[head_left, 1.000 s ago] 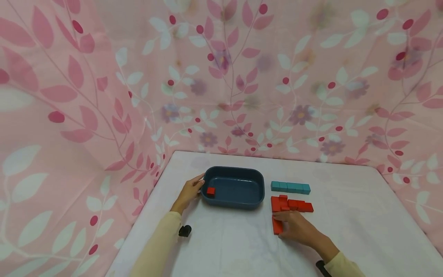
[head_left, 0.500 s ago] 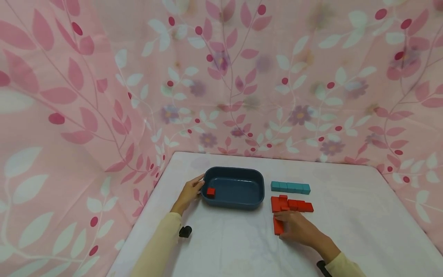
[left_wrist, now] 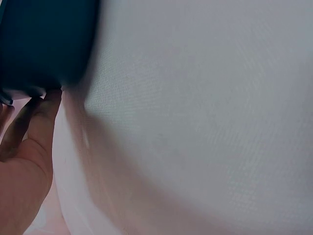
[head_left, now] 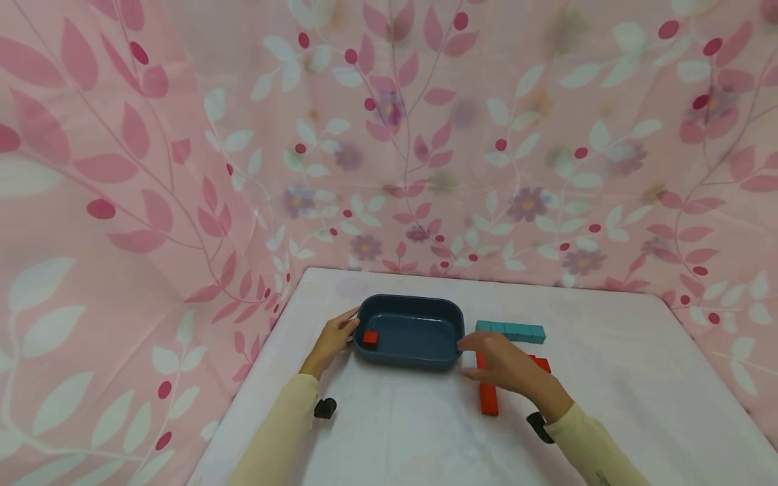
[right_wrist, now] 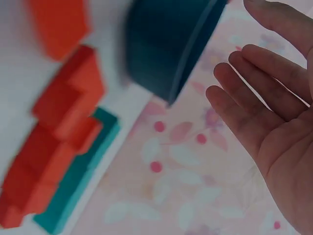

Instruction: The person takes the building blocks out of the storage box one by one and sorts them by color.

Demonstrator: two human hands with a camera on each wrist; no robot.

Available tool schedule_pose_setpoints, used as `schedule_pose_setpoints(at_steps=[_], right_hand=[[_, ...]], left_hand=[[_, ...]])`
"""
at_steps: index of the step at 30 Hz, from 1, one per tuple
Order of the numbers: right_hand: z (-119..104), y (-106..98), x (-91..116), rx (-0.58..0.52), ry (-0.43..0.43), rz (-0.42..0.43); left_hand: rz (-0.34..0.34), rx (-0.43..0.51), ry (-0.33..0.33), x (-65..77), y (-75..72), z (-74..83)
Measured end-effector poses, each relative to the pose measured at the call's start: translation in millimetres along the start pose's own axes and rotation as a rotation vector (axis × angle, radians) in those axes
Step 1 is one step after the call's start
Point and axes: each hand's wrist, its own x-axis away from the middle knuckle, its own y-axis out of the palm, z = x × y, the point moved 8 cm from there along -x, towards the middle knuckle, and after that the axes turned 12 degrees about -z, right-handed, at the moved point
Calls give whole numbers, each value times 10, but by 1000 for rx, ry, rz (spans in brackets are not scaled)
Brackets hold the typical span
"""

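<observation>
A dark blue rectangular dish (head_left: 413, 363) stands on the white-covered table with one red cube (head_left: 371, 339) in its left front corner. At the dish's left end my left hand (head_left: 330, 343) rests its extended fingers against the outer wall; the left wrist view shows the fingertips (left_wrist: 53, 95) at the dish's side. My right hand (head_left: 503, 361) hovers at the dish's right end, fingers spread, palm bare in the right wrist view. Beneath and beside it lie red blocks (head_left: 489, 399), partly hidden by the hand, in a column and a row.
Behind the red blocks, a row of teal blocks (head_left: 516, 331) lies right of the dish. Pink floral cloth (head_left: 425, 169) hangs along the table's far edge and the left side. A black wrist strap piece (head_left: 325, 408) shows at my left sleeve.
My right hand has left the front red blocks, moving up and left to the dish's right end with its fingers spread. The left hand and the dish have stayed put.
</observation>
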Motion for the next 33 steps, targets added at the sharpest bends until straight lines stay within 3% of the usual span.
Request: schedule_pose_setpoints(at_steps=[7,18,24,33], right_hand=[[-389,-157,-561,55,-164,45],[-710,80,-1310,-19,-238,-23],[-769,311,-1574,-54,-231,-44],[-644,617,-1829,-119,-146,-77]], left_hand=[[2,-5,6,-19,-4,-14],[4,1,-2,-10,-13,-34],[-7,2,-16,1,-14,-51],[-17,45,24,-10,-6,-23]])
